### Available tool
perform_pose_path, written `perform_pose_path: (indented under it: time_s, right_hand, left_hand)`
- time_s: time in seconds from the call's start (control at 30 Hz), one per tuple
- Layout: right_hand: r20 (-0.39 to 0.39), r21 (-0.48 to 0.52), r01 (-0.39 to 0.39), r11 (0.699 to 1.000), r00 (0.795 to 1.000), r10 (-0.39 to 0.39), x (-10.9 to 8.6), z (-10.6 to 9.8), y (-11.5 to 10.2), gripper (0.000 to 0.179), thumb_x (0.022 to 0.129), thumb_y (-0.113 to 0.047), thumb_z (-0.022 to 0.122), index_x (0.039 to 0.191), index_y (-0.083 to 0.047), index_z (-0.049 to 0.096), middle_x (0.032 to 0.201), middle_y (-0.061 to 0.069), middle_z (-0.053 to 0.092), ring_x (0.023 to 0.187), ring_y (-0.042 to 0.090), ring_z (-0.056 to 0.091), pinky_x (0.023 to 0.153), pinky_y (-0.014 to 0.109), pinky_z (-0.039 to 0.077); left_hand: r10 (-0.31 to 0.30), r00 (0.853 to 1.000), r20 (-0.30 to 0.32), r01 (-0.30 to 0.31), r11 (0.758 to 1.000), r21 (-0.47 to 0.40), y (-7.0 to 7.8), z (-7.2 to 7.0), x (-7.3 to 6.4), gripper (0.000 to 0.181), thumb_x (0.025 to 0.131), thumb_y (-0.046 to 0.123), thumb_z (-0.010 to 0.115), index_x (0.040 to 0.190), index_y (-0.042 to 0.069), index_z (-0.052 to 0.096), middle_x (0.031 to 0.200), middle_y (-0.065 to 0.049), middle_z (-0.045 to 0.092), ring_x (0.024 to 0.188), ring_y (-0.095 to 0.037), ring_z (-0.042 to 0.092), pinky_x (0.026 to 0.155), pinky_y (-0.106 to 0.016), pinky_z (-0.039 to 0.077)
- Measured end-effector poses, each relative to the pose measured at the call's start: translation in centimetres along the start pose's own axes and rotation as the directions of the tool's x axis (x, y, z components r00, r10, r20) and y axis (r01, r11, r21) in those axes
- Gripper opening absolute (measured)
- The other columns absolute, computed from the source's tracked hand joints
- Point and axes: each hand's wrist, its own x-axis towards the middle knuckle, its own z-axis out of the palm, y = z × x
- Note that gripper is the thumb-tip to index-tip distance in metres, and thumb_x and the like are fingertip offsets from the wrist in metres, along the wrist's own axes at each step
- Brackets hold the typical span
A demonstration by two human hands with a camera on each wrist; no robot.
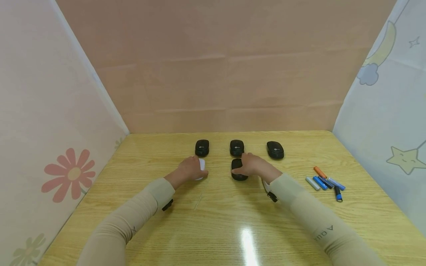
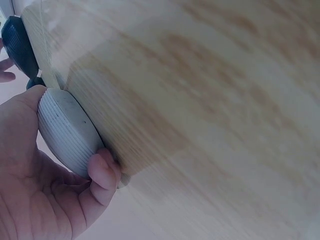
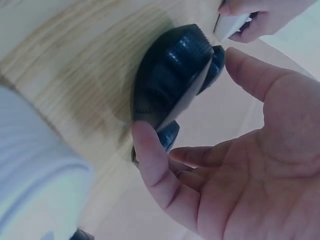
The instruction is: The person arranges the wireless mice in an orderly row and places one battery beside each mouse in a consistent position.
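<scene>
My left hand (image 1: 190,168) grips a white computer mouse (image 2: 70,132) by its ribbed sides, thumb at one end and a bent finger at the other. The mouse sits at the table surface, partly covered by the hand in the head view. To the right, my right hand (image 1: 254,165) is over a black mouse (image 3: 167,70). Its thumb stands apart from that mouse in the right wrist view, and one fingertip is at the near edge; whether it touches I cannot tell. A white rounded thing (image 1: 266,186) is mostly hidden behind the right wrist.
Along the back stand three black mice: left (image 1: 202,147), middle (image 1: 237,147) and right (image 1: 275,150). Several small cylinders (image 1: 320,183), apparently batteries in orange, blue, white and black, lie at the right of the wooden table (image 1: 186,236). Fabric walls enclose the table's back and sides.
</scene>
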Motion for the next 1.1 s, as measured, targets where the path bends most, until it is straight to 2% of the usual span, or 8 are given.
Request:
perform_pose_path:
  time_s: [0.37,0.63,0.9,1.1]
  right_hand:
    - [-0.031,-0.022,0.025,0.999,0.999,-0.026,-1.5,-0.7,1.0,0.089,0.092,-0.045,0.062,0.143,0.018,0.025,0.143,0.038,0.032,0.131,0.049,0.035,0.103,0.053,0.033]
    - [-0.064,-0.046,0.048,0.998,0.997,-0.051,-3.1,-1.2,1.6,0.082,0.092,-0.043,0.063,0.137,0.019,0.035,0.135,0.039,0.042,0.124,0.050,0.043,0.099,0.054,0.037]
    - [-0.078,-0.065,0.020,0.998,0.997,-0.025,-4.4,-1.1,2.7,0.077,0.092,-0.044,0.062,0.133,0.017,0.041,0.133,0.037,0.044,0.120,0.049,0.047,0.095,0.055,0.041]
    - [-0.105,-0.085,0.035,0.996,0.994,-0.044,-5.1,-1.2,3.8,0.075,0.093,-0.044,0.061,0.130,0.019,0.043,0.126,0.038,0.049,0.114,0.049,0.051,0.090,0.054,0.044]
  left_hand:
    - [0.005,1.000,-0.015,-0.005,1.000,-0.015,0.0,0.0,0.1,0.071,0.086,0.046,0.062,0.121,-0.013,0.047,0.091,-0.014,0.053,0.078,-0.024,0.054,0.071,-0.035,0.048]
    - [0.015,1.000,-0.017,-0.015,1.000,0.000,0.1,0.0,0.0,0.070,0.086,0.047,0.063,0.119,-0.013,0.048,0.090,-0.014,0.054,0.076,-0.023,0.054,0.069,-0.034,0.048]
    - [-0.001,1.000,-0.005,0.001,1.000,-0.006,0.2,0.2,0.0,0.073,0.087,0.048,0.062,0.122,-0.014,0.046,0.093,-0.015,0.054,0.079,-0.024,0.054,0.072,-0.035,0.049]
    - [0.009,1.000,-0.010,-0.009,1.000,0.022,0.1,0.2,0.1,0.072,0.086,0.048,0.062,0.121,-0.014,0.047,0.093,-0.015,0.055,0.079,-0.024,0.054,0.073,-0.035,0.049]
